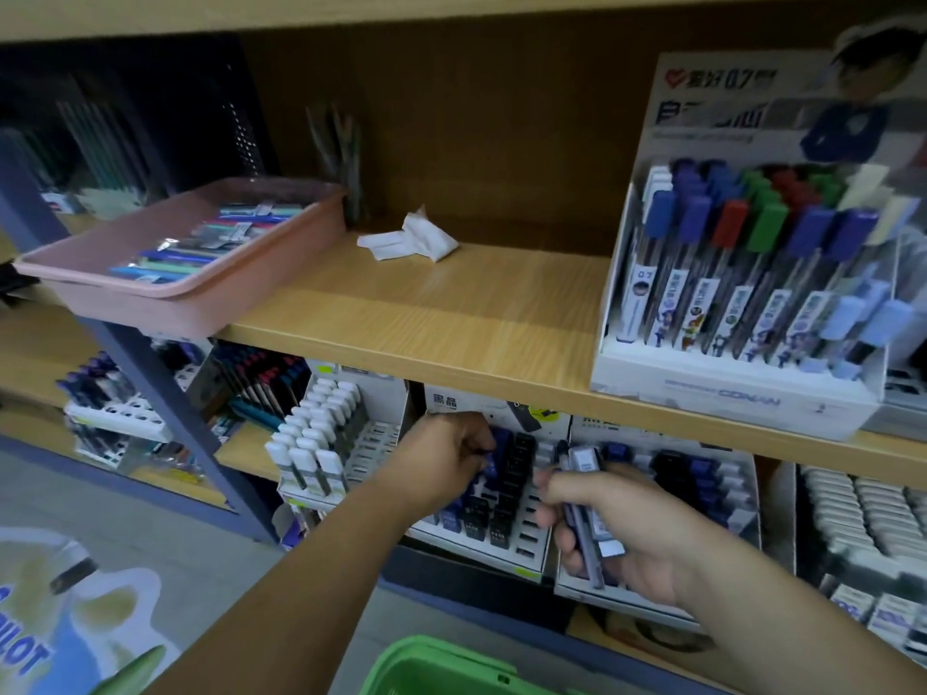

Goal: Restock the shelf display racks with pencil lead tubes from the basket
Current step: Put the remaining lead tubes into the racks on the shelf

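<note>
Fingers (552, 483) of the right hand (633, 539) curl round a bundle of lead tubes (584, 501), just in front of the lower shelf's display rack (527, 550). The left hand (446, 459) pinches a blue-capped tube (499, 445) standing in that rack, under a header reading "黑晶". The green basket (436, 662) sits below the arms. On the shelf above, a display box (727, 391) reads "CONAN" and "0.7".

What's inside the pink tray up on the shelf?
The pink tray holds a loose pile of blue and green packaged pens or tubes. Its near wall hides some floor; anything beneath the pile is covered.
</note>
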Tool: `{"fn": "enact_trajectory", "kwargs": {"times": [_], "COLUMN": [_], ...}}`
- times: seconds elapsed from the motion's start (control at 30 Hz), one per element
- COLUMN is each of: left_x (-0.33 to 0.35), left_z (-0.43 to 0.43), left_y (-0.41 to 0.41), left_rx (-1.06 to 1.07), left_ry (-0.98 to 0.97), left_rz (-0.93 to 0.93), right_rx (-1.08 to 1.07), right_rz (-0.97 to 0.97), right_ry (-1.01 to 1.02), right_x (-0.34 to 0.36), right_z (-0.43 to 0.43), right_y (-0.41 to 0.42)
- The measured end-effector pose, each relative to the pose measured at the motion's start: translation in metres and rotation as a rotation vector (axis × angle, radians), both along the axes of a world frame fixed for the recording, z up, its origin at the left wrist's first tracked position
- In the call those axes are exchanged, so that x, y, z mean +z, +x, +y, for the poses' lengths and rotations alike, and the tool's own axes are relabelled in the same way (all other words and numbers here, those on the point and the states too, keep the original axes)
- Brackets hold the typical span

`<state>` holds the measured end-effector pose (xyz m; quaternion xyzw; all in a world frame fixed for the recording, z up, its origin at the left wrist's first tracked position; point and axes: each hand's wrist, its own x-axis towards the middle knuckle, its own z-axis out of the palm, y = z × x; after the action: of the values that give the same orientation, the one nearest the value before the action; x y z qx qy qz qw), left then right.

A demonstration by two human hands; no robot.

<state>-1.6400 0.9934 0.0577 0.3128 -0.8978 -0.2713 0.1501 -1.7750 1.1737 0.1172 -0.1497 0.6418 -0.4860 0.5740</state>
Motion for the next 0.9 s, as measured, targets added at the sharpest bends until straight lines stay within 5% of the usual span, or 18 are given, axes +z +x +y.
{"fn": "enact_trajectory", "kwargs": {"times": [0.53, 0.67, 0.77, 0.9], "left_x": [-0.009, 0.003, 0.024, 0.04], "left_z": [0.002, 0.018, 0.052, 0.099], "left_y": [-0.007, 0.0, 0.002, 0.01], "left_rx": [-0.144, -0.082, 0.139, 0.101], "left_ry": [-0.179, -0.262, 0.031, 0.589], "left_rz": [-0.13, 0.032, 0.253, 0.232], "right_rx": [0.025, 0.027, -0.093, -0.203], "right_rz": [-0.179, -0.199, -0.18, -0.142], "right_ry": [-0.066, -0.091, -0.142, -0.148], "right_x": [0.001, 0.002, 0.0, -0.003], "right_z": [0.006, 0.008, 0.007, 0.007], "right_y": [0.0, 0.004, 0.004, 0.001]}}
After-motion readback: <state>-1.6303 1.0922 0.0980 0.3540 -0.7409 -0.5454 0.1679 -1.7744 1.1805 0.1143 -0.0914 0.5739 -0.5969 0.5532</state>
